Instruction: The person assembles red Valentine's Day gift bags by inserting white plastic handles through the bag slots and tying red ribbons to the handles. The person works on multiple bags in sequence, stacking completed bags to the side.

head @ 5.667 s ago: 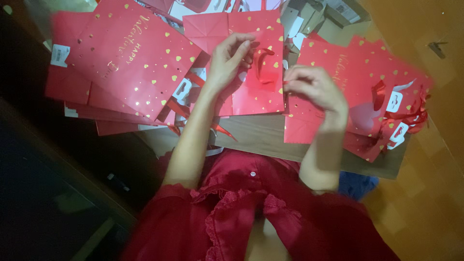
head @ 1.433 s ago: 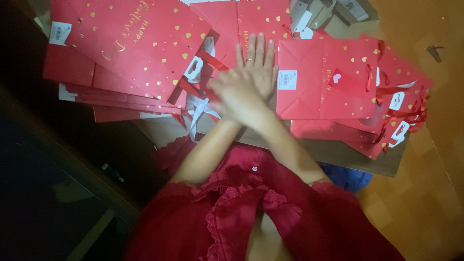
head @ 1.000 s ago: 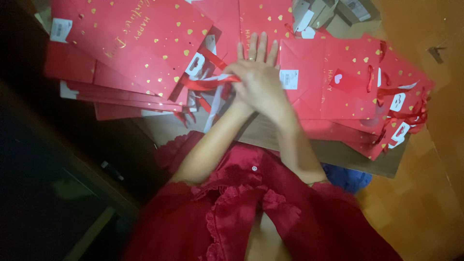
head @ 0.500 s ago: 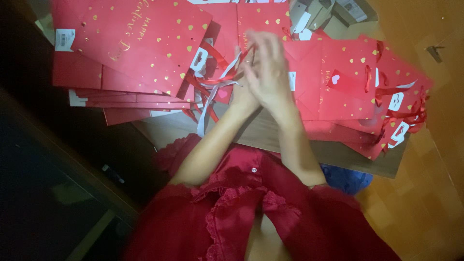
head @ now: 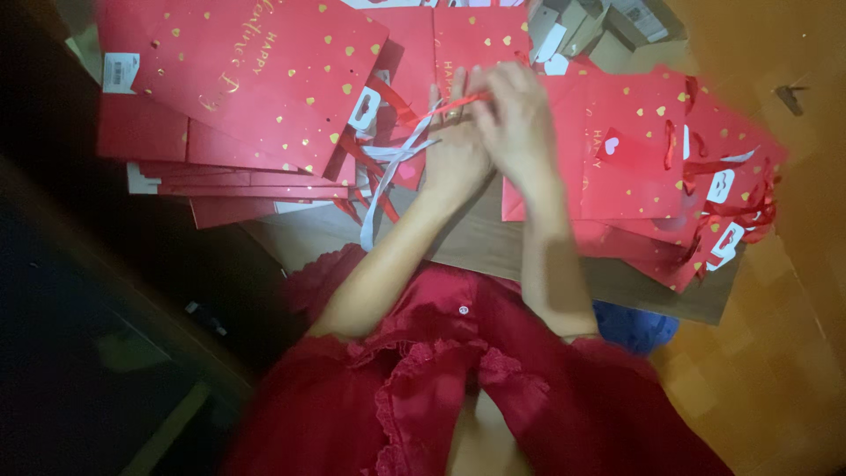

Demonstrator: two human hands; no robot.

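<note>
My left hand (head: pixel 454 150) and my right hand (head: pixel 520 119) are pressed together over a red paper gift bag (head: pixel 476 53) lying flat between two piles. Their fingers pinch a thin red ribbon handle (head: pixel 465 100) of that bag. White and red ribbons (head: pixel 388 167) trail down to the left of my left wrist. A stack of red gift bags with gold hearts (head: pixel 238 79) lies to the left, another stack of the same bags (head: pixel 652 159) to the right. Whether each hand grips the ribbon separately is blurred.
The bags lie on a brown cardboard sheet (head: pixel 493 247) over an orange wooden floor (head: pixel 775 353). Small boxes (head: pixel 608 22) sit at the top. A blue thing (head: pixel 634 326) shows by my right elbow. A dark area (head: pixel 88 353) fills the left.
My crossed, flat hands lifted off the bag and came together, taking up the red ribbon handle. The left stack has shifted slightly in view.
</note>
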